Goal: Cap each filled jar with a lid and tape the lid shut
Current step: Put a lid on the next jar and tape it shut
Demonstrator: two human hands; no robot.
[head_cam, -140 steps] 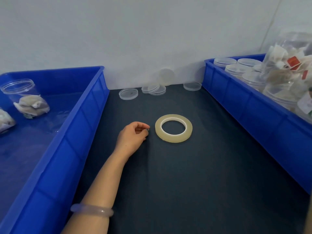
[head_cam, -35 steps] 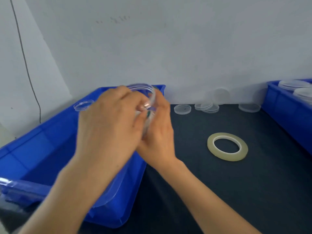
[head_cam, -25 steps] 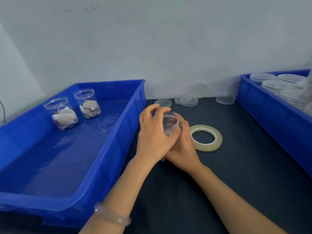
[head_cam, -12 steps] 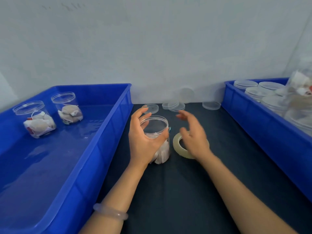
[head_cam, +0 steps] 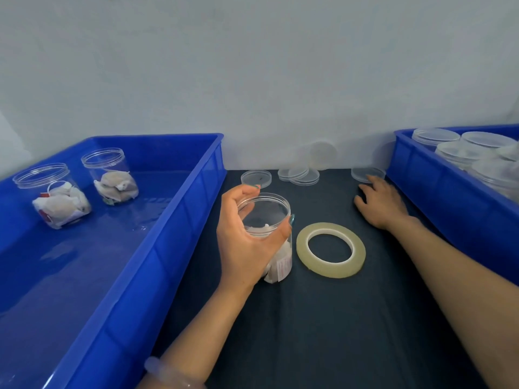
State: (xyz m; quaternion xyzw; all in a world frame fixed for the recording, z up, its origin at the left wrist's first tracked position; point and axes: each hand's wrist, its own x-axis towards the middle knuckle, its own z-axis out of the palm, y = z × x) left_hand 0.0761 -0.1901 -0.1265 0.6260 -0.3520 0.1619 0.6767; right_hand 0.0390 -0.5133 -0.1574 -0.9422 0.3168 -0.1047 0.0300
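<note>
Now the right hand [head_cam: 379,204] has left the jar [head_cam: 266,211], reaching flat-fingered for a lid [head_cam: 365,172] at upper right; the left hand [head_cam: 244,248] grips the jar, so capping likely follows.

Jar [head_cam: 265,213] left of tape roll [head_cam: 331,270], lids [head_cam: 299,175] behind them, left bin [head_cam: 168,234] and right bin [head_cam: 421,189] flanking

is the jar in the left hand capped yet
Not capped: the jar has a bare, open rim; the left hand holds it.
</note>
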